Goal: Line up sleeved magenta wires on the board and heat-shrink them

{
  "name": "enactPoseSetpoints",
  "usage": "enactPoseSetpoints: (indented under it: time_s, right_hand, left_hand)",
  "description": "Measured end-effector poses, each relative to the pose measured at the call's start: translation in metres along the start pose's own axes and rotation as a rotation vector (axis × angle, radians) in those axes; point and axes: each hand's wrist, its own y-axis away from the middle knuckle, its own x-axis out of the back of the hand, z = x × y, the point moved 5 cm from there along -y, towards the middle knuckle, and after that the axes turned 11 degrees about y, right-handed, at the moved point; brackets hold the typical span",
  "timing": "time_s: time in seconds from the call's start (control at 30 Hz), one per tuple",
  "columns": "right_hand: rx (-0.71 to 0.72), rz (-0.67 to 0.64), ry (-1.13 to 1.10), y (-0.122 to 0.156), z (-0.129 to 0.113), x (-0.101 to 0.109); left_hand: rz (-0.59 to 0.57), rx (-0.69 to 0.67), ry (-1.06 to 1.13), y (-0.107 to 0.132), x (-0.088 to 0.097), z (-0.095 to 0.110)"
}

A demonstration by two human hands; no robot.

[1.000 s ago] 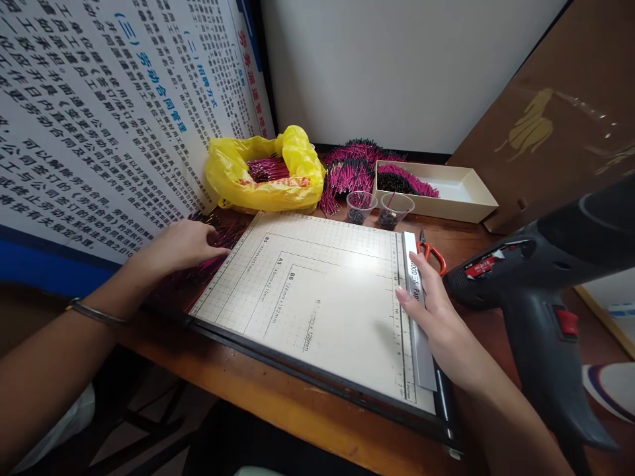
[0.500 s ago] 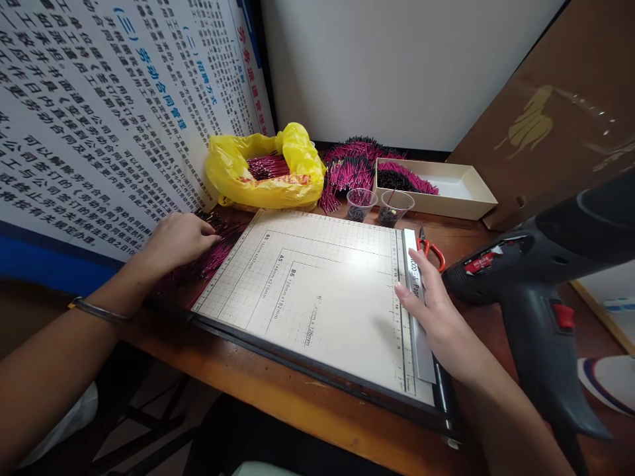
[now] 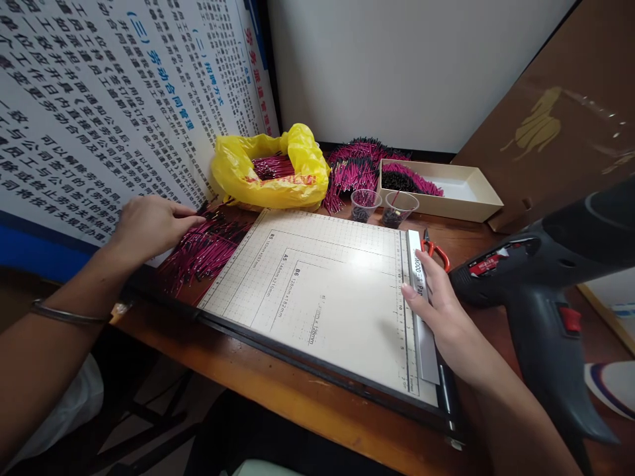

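Note:
My left hand (image 3: 149, 228) hovers over the left end of a loose pile of magenta wires with dark ends (image 3: 211, 248), its thumb and fingers pinched together. What is between those fingertips is too small to make out. A cream paper trimmer (image 3: 307, 297) with printed grid lines lies just right of the pile. At its right edge, my right hand (image 3: 449, 317) rests against the silver metal strip (image 3: 426, 344), thumb and fingers apart, holding nothing. Orange-handled pliers or cutters (image 3: 439, 254) lie just beyond that hand, partly hidden.
Behind the trimmer stand a yellow plastic bag (image 3: 292, 192) of wires, two clear cups (image 3: 364, 205) with small dark pieces, and a long cardboard box (image 3: 471, 192) partly filled with wires. A black heat gun (image 3: 536, 291) looms at right. A printed board (image 3: 99, 99) borders the left.
My left hand has moved left and slightly up, uncovering more of the wire pile. My right hand keeps its place at the metal strip. The view has shifted slightly.

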Motion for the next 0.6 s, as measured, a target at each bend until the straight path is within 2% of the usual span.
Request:
enactPoseSetpoints:
  time_s: [0.13,0.23,0.33,0.43,0.53,0.6]
  right_hand:
    - [0.003,-0.005,0.008,0.000,-0.002,0.000]
    - [-0.010,-0.002,0.027,0.000,-0.001,0.000]
    - [-0.021,0.003,0.029,0.000,0.001,0.000]
    - [-0.020,-0.007,0.014,-0.001,0.003,-0.001]
    - [-0.005,-0.006,0.000,-0.001,0.002,0.000]
    - [0.002,-0.011,-0.015,-0.001,0.001,0.000]
  left_hand:
    - [0.052,0.073,0.017,0.010,0.010,0.005]
    - [0.181,0.036,0.105,0.017,0.018,0.015]
    - [0.330,-0.177,0.326,0.026,0.028,0.036]
    - [0.409,-0.445,0.606,0.040,0.040,0.068]
    - [0.355,-0.566,0.901,0.051,0.044,0.104]
    - [0.154,-0.637,1.036,0.055,0.035,0.131]
